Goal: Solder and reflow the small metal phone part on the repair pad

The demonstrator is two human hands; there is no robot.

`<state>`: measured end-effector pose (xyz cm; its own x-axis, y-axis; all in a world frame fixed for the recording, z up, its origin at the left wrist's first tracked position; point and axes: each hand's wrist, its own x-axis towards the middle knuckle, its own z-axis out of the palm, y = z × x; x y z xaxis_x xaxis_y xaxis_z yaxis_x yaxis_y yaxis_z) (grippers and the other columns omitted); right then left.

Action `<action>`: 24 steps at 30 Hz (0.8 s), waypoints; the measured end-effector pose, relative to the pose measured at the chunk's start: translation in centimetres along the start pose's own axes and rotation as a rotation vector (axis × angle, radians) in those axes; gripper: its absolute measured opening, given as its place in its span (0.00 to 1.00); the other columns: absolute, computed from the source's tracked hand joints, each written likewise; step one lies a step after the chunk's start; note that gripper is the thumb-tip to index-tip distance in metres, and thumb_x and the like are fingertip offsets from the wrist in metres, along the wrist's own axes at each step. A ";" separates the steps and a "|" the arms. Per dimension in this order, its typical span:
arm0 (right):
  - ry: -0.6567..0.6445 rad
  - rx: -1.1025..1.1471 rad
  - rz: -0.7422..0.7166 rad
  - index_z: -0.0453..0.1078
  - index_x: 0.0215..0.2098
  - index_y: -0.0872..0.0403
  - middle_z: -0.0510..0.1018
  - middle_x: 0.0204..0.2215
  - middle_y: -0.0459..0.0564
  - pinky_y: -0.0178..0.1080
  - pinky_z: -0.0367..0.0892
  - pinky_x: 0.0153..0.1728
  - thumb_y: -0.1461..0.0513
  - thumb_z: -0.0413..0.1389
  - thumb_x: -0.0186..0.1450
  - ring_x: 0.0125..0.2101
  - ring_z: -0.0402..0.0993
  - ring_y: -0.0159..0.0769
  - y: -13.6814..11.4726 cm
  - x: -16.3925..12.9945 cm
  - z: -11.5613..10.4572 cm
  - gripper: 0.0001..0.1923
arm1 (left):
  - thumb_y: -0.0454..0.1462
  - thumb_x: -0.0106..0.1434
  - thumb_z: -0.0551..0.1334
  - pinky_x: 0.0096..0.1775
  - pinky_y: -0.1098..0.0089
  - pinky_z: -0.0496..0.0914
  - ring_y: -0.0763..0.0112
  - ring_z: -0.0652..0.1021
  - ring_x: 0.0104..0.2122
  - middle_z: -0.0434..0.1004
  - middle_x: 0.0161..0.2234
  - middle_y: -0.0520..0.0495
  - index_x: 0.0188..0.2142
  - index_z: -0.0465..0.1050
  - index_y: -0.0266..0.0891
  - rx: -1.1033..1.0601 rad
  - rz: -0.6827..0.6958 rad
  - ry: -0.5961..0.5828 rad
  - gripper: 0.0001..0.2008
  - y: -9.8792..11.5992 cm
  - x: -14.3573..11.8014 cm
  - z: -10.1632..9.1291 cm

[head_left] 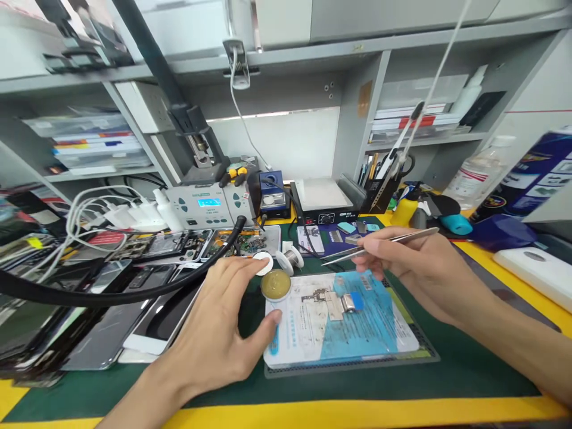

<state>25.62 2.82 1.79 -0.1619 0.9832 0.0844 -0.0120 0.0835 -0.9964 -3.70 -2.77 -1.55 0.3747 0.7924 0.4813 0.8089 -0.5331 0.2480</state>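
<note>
Head view: solder spool (289,258) beside flux tin (276,285).

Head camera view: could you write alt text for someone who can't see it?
A person's right hand holds slim metal tweezers above a small circuit board on a blue and white work mat, while the left hand rests beside a round tin of yellowish paste. Phone parts, cables and a grey soldering station crowd the bench behind.

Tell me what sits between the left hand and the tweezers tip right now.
In the head view, the round flux tin and a solder spool lie between the left hand and the tweezers held by the right hand.
</note>
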 end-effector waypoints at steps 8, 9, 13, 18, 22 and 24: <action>0.006 0.039 -0.010 0.83 0.29 0.53 0.85 0.29 0.54 0.33 0.69 0.25 0.50 0.71 0.57 0.31 0.80 0.39 -0.2 0.1 -0.8 0.15 | 0.43 0.66 0.61 0.48 0.52 0.71 0.53 0.73 0.48 0.74 0.48 0.40 0.59 0.65 0.41 0.056 -0.125 -0.063 0.23 1.4 1.1 0.4; 0.002 0.045 -0.018 0.83 0.29 0.53 0.85 0.29 0.54 0.33 0.69 0.25 0.50 0.70 0.57 0.31 0.80 0.39 -0.2 0.1 -0.8 0.14 | 0.43 0.66 0.61 0.48 0.53 0.71 0.53 0.74 0.48 0.75 0.48 0.41 0.59 0.65 0.41 0.055 -0.125 -0.055 0.23 1.2 1.2 0.2; 0.003 0.060 -0.042 0.83 0.29 0.53 0.85 0.29 0.54 0.34 0.69 0.25 0.50 0.70 0.57 0.32 0.80 0.40 -0.3 0.1 -1.0 0.14 | 0.46 0.64 0.62 0.54 0.52 0.69 0.54 0.74 0.51 0.75 0.52 0.42 0.58 0.65 0.42 0.039 -0.232 0.064 0.25 -1.4 1.7 -1.6; 0.008 0.051 -0.042 0.83 0.30 0.53 0.84 0.29 0.54 0.35 0.70 0.25 0.49 0.70 0.56 0.32 0.79 0.41 -0.1 0.0 -1.2 0.16 | 0.48 0.64 0.61 0.47 0.58 0.73 0.56 0.78 0.48 0.77 0.50 0.42 0.58 0.66 0.41 0.038 -0.366 -0.004 0.26 -4.7 1.7 -3.2; 0.016 0.049 -0.020 0.82 0.30 0.54 0.84 0.29 0.55 0.34 0.69 0.24 0.48 0.71 0.54 0.32 0.78 0.41 -0.1 0.1 -1.0 0.18 | 0.46 0.64 0.60 0.50 0.57 0.73 0.54 0.77 0.50 0.77 0.52 0.38 0.59 0.65 0.36 0.074 -0.362 -0.084 0.27 -5.5 1.8 -2.0; 0.021 0.045 -0.017 0.82 0.30 0.55 0.84 0.29 0.56 0.34 0.69 0.24 0.48 0.71 0.54 0.32 0.78 0.41 -0.1 0.1 -0.9 0.19 | 0.45 0.65 0.59 0.53 0.55 0.71 0.53 0.76 0.53 0.76 0.53 0.37 0.59 0.66 0.36 0.101 -0.349 -0.116 0.26 -5.6 2.2 -1.3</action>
<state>26.45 3.09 1.89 -0.1408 0.9849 0.1011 -0.0596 0.0935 -0.9938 -8.00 1.58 -0.75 0.1129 0.9525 0.2827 0.9353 -0.1980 0.2934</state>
